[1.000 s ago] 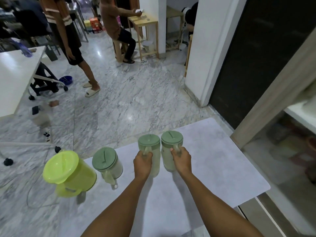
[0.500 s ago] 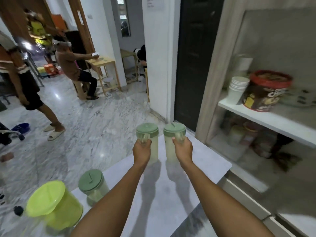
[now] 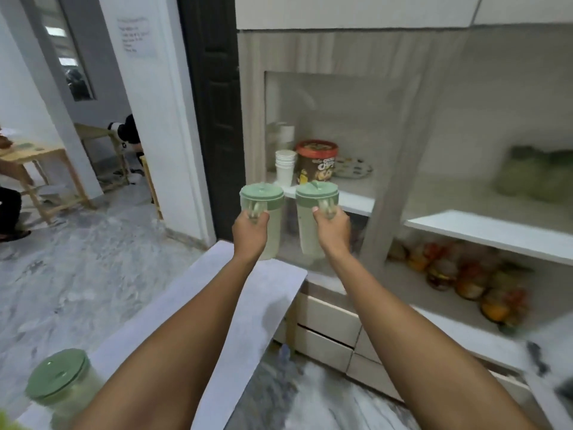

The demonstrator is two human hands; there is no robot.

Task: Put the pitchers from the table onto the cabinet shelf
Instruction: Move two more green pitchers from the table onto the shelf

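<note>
Both arms are out, a pitcher in each fist. The left hand [image 3: 250, 228] has its fingers curled tight round the handle of the left pitcher [image 3: 263, 218], the green lid just above the knuckles. The right hand [image 3: 332, 229] grips the right pitcher [image 3: 313, 218] the same way, fingers wrapped closed on the handle. Both pitchers hang upright in the air, side by side, past the table [image 3: 235, 305] edge. Beyond the fingertips sits the cabinet shelf [image 3: 353, 198], holding stacked white cups [image 3: 284, 167] and a brown tub [image 3: 316, 161]. A third pitcher [image 3: 62, 386] stands on the table, back by the left elbow.
</note>
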